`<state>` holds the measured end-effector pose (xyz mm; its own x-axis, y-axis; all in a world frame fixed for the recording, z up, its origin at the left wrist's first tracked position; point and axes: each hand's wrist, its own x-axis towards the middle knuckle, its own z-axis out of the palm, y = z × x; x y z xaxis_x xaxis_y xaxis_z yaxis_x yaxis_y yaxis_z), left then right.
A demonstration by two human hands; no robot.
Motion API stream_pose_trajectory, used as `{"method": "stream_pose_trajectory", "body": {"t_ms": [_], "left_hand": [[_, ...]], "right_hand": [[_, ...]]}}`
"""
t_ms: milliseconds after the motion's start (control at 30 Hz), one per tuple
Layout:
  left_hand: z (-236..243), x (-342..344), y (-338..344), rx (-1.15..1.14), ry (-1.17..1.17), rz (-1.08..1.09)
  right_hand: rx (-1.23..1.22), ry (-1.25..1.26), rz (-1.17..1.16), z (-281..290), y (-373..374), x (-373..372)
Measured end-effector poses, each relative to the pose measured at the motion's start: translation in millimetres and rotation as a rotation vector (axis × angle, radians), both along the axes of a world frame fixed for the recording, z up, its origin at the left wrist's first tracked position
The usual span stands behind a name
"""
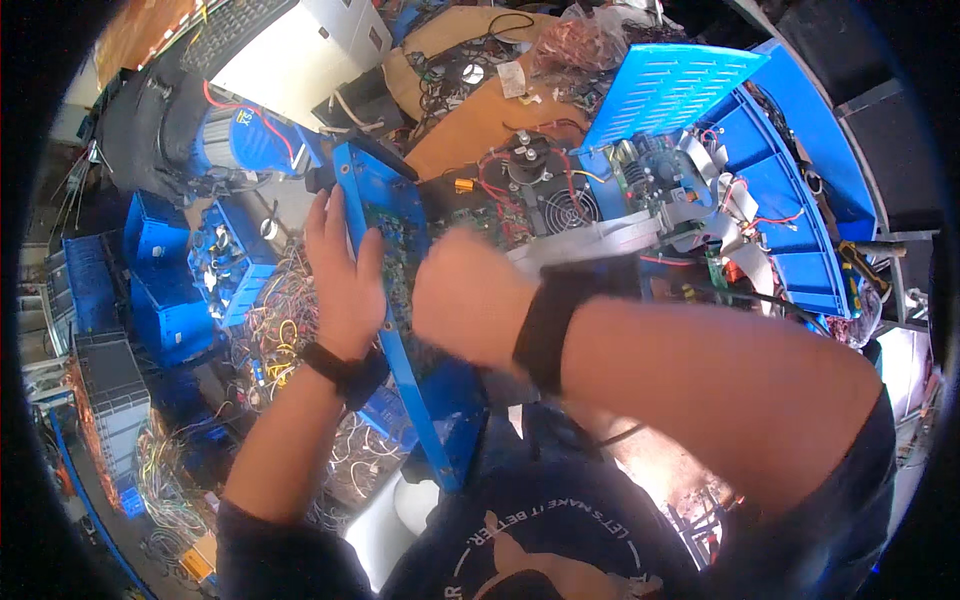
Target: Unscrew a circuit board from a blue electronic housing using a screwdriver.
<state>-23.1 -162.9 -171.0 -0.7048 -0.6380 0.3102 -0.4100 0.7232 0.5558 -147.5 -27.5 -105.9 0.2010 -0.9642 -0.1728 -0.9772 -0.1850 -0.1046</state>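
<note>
A blue metal panel (432,432) with raised edges stands tilted in front of me, with a green circuit board (392,228) along its inner face. My left hand (345,290) is on the panel's left rim, its fingers extended along the outer side and the thumb by the edge. Over the board, my right hand (465,295) is closed in a fist and smeared by motion. Whatever it may hold is hidden. Behind it, a black fan (570,212) and red wires sit beside a light ribbon cable (600,238).
An opened blue metal housing (800,250) with boards and cables lies at the right, its vented panel (670,90) raised. Blue bins (170,325) stand at the left near tangled wires (275,320). A plastic bag (580,42) rests at the back, and pliers (862,262) at the far right.
</note>
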Motion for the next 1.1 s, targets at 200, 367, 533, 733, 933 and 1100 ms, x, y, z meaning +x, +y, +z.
{"method": "stream_pose_trajectory", "body": {"t_ms": [200,367,533,733,933,1100], "left_hand": [[3,4,-4,-0.002,-0.046,0.039],[-2,2,-2,0.003,-0.009,0.035],[-2,1,1,0.048,0.017,0.04],[-3,0,0,0.05,0.039,0.022],[-7,3,-6,0.035,0.059,-0.026],[-7,0,-5,0.061,0.064,-0.048]], "right_hand": [[0.18,-0.406,-0.373,-14,15,-45],[0.378,-1.2,-0.835,-41,47,-62],[0.487,-1.571,-1.247,-51,64,-53],[-0.109,-0.752,-0.795,-22,57,2],[-0.042,-0.484,-0.474,17,49,48],[-0.134,-0.276,-0.345,8,59,66]]}}
